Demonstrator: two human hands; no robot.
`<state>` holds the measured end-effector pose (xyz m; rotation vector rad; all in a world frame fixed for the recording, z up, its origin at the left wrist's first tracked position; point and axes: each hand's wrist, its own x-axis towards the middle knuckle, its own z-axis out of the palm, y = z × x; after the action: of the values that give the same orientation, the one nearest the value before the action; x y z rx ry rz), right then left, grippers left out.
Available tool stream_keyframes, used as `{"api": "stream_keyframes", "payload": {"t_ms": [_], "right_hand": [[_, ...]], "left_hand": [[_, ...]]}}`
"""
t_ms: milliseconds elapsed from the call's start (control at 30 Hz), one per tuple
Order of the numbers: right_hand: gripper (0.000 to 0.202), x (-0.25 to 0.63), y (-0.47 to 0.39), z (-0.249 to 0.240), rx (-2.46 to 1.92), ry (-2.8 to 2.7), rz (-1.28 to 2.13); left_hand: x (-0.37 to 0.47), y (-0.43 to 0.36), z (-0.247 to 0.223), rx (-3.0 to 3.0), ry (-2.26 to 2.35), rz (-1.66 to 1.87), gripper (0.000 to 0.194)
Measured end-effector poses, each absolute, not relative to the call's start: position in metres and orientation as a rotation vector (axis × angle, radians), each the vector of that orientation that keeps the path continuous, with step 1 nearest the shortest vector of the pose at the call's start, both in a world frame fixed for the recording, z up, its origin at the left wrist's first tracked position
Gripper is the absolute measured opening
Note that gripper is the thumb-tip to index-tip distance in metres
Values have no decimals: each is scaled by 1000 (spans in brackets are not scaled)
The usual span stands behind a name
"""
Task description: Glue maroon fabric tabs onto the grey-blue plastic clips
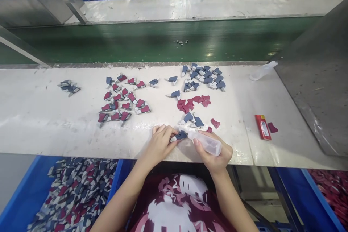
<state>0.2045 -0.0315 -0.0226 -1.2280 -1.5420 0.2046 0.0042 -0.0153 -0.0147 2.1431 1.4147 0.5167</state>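
Observation:
Between the thumb and fingers of my left hand [162, 140] is a small dark blue and light grey plastic part [180, 136], close above the white table. My right hand [217, 154] is closed around a clear squeeze bottle [208, 143], tilted so its nozzle meets or nearly meets the part; the exact contact is too small to tell. Just beyond my hands lie two more blue and grey parts [198, 121]. A loose dark red piece [215, 123] rests by my right hand, and a pile of red pieces [186, 106] lies farther back.
Parts with red faces [125, 106] are spread on the left of the table [67, 127]. Blue parts [208, 74] cluster at the back. A red packet [262, 127] and another clear bottle [263, 70] are right. Behind runs a green belt [130, 41]; a full blue bin [20, 195] stands below left.

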Motion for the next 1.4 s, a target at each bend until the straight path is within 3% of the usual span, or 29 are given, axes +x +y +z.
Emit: {"api": "stream_keyframes", "payload": {"t_ms": [667,1400], "right_hand": [[14,208,-38,-28,-1314,-1513,164],[10,191,-40,-21,-1231,-1487,351]], "left_hand": [[4,-18,-21,2224,1400,549,14],[5,-16,-17,2165,1412,534,14]]}}
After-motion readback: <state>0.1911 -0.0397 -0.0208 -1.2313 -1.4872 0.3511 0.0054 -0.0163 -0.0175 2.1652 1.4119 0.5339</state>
